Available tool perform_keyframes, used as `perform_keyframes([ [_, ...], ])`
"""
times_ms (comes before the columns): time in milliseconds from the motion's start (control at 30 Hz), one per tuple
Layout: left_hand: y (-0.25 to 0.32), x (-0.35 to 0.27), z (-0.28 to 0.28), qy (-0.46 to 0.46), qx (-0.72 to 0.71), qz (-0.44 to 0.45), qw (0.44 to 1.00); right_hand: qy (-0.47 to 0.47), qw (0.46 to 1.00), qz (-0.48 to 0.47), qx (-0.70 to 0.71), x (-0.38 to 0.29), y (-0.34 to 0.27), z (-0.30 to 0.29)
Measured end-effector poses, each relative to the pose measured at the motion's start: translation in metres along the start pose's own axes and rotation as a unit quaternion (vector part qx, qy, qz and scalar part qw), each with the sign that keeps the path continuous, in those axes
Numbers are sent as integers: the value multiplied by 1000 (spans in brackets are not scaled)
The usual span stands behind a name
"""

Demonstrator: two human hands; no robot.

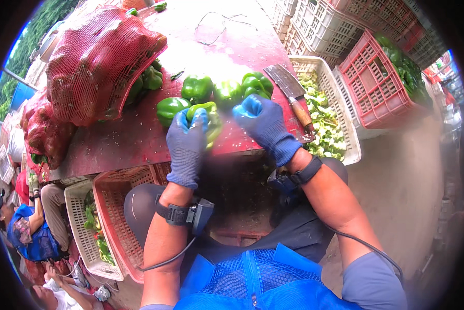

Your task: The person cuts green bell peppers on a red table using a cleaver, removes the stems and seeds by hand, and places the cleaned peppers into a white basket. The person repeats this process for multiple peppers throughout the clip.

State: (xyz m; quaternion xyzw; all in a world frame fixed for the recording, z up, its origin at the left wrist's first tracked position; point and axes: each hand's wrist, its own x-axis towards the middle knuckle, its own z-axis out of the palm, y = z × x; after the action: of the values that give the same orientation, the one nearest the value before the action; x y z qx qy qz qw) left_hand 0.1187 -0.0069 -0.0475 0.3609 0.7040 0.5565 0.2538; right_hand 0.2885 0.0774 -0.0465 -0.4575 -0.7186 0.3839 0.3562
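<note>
My left hand [188, 133], in a blue work glove, grips a pale green bell pepper [215, 126] at the table's near edge. To its right, my right hand [261, 114], gloved alike, is curled and slightly blurred; whether anything is inside its fingers is hidden. Just beyond my hands, several green bell peppers [197, 88] sit in a group on the red table [139, 145]. A cleaver with a wooden handle [290, 89] lies to the right of them. Red mesh sacks [96, 69] filled with peppers stand at the left.
A white crate [354, 145] of green trimmings adjoins the table's right edge. Beyond it are a red crate [375, 83] of green peppers and stacked crates [321, 29]. Red and white crates [117, 232] stand below left. Two people are at the far left.
</note>
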Motion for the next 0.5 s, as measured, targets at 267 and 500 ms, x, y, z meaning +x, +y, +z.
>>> perform_keyframes([
  [267, 2, -11, 12, -48, -70, 23, 996, -18, 993, -108, -50, -3, 6, 17],
  [500, -15, -5, 11, -50, 12, 7, 999, -49, 968, -128, -211, -1, 6, 33],
])
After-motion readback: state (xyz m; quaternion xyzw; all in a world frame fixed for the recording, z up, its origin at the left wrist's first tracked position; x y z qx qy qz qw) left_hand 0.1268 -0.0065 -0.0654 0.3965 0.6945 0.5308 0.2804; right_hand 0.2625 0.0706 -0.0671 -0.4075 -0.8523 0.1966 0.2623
